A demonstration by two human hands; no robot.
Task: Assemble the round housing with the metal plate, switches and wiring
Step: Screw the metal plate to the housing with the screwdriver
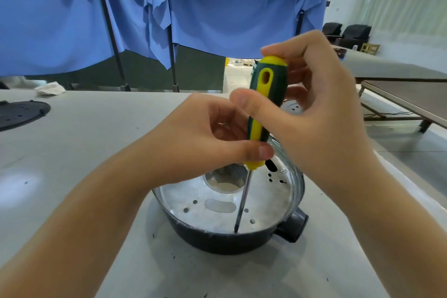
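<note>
Both hands on the screwdriver (262, 113). My right hand (312, 106) is wrapped round the upper part of the green-and-yellow handle, thumb across the front, index fingertip over the yellow cap. Left hand (200, 143) pinches the lower end of the handle just above the yellow collar, thumb in front, fingers curled behind. Driver stands nearly upright, leaning slightly so the top sits to the right of the tip; shaft runs down into the round housing (232, 239) and the tip touches the metal plate (266, 198) at its near edge, close to the housing wall. Can't tell if there's a screw under the tip. Plate is silver, lies flat inside the dark housing, with a large round centre opening, an oblong slot and several small holes. Housing sits on the light grey table (96, 143) directly below my hands, with a short tubular stub sticking out on its right side. Further out: a black perforated disc (21, 113) at the far left of the table, a crumpled white cloth (50, 88) beyond it at the far edge. Blue fabric (205, 12) hangs across the background; dark chairs (348, 35) far right.
</note>
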